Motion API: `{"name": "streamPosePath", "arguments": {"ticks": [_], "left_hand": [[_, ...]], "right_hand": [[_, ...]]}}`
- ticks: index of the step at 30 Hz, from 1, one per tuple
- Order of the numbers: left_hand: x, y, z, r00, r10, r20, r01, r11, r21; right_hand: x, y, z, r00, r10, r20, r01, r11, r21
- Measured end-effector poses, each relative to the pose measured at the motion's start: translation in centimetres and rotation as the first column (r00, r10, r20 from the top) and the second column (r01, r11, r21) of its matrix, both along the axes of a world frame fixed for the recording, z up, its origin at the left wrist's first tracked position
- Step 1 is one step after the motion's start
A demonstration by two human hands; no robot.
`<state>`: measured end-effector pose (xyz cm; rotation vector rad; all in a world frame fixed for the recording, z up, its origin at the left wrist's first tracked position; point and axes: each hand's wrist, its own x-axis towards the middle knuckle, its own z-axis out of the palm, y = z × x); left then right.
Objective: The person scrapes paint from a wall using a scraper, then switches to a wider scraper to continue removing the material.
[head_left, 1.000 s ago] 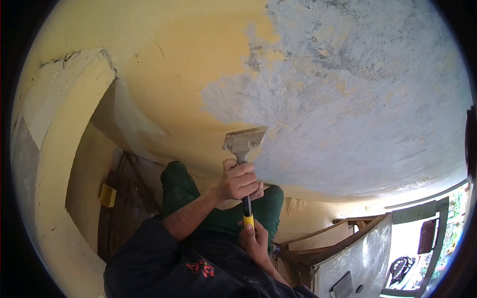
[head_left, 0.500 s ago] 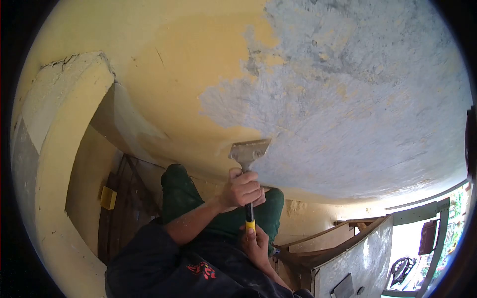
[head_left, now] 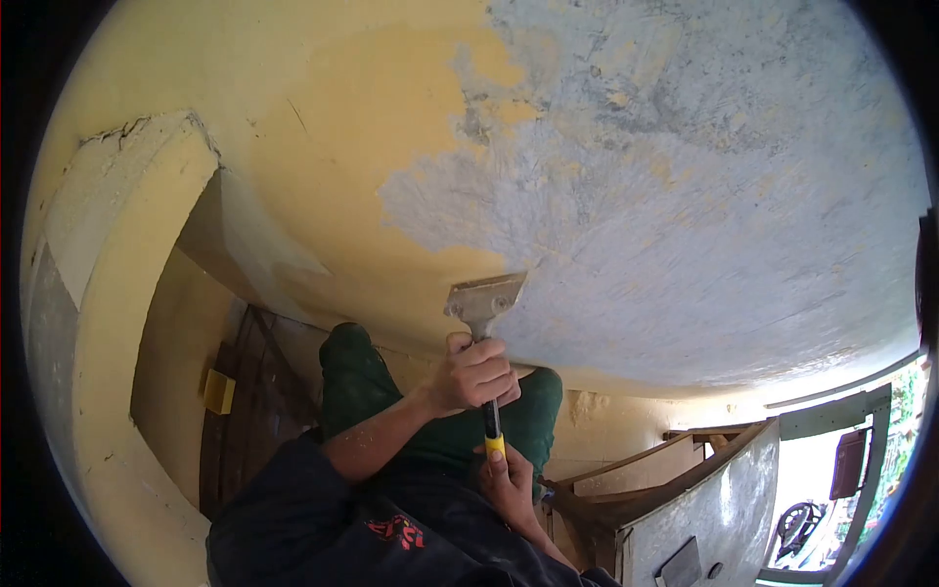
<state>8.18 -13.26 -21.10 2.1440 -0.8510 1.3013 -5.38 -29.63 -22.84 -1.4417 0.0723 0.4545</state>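
Note:
A long-handled wall scraper (head_left: 482,298) with a wide metal blade is held in both my hands. My left hand (head_left: 473,374) wraps around the dark handle just below the blade. Lower down, the fingers of my right hand (head_left: 509,481) close on the yellow end of the handle (head_left: 495,445). The blade overlaps the wall where yellow paint (head_left: 381,108) borders a large grey scraped area (head_left: 665,225). Scattered flecks of yellow show within the grey.
My bent knees in green trousers (head_left: 357,372) are close below the wall. On the left stands a yellow arched opening (head_left: 108,323), with a yellow block (head_left: 218,392) on dark boards inside. At lower right are a worn grey panel (head_left: 699,499) and a bright window opening (head_left: 807,519).
The view has shifted slightly, so the wall appears a little farther left. The scraper blade sits slightly left in view, and both hands keep the same grip.

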Motion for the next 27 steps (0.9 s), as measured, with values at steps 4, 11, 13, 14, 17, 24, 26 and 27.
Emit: {"name": "streamPosePath", "arguments": {"ticks": [4, 11, 13, 14, 17, 24, 26, 27], "left_hand": [[0.6, 0.0, 0.3, 1.000, -0.020, 0.007, 0.021, 0.999, -0.043], [0.9, 0.5, 1.2, 0.999, -0.001, 0.046, 0.001, 1.000, -0.001], [0.6, 0.1, 0.9, 0.999, -0.004, 0.048, 0.005, 1.000, -0.020], [0.6, 0.0, 0.9, 0.999, 0.001, 0.045, 0.000, 1.000, -0.017], [0.6, 0.1, 0.7, 0.999, 0.010, 0.047, -0.010, 1.000, -0.001], [0.4, 0.2, 1.4, 0.999, 0.009, 0.041, -0.009, 1.000, -0.015], [-0.1, -0.1, 0.2, 1.000, 0.019, 0.022, -0.019, 1.000, -0.019], [-0.3, -0.2, 0.3, 1.000, 0.021, -0.016, -0.021, 0.999, -0.035]], "right_hand": [[0.3, 0.4, 0.1, 1.000, -0.011, -0.005, 0.011, 1.000, 0.021], [0.2, 0.1, 1.1, 0.999, 0.016, -0.043, -0.014, 0.999, 0.035], [0.0, 0.0, 1.2, 0.999, 0.000, -0.052, 0.002, 0.999, 0.036], [0.1, 0.2, 1.2, 0.999, -0.014, -0.047, 0.016, 0.998, 0.055], [0.0, -0.3, 1.4, 0.997, 0.002, -0.080, 0.001, 0.999, 0.038], [0.2, -0.3, 1.9, 1.000, -0.006, -0.028, 0.006, 1.000, 0.016], [0.0, -0.9, 1.5, 0.998, 0.012, -0.069, -0.013, 1.000, -0.015], [0.3, -0.7, 1.4, 0.998, 0.014, -0.062, -0.015, 1.000, -0.014]]}}
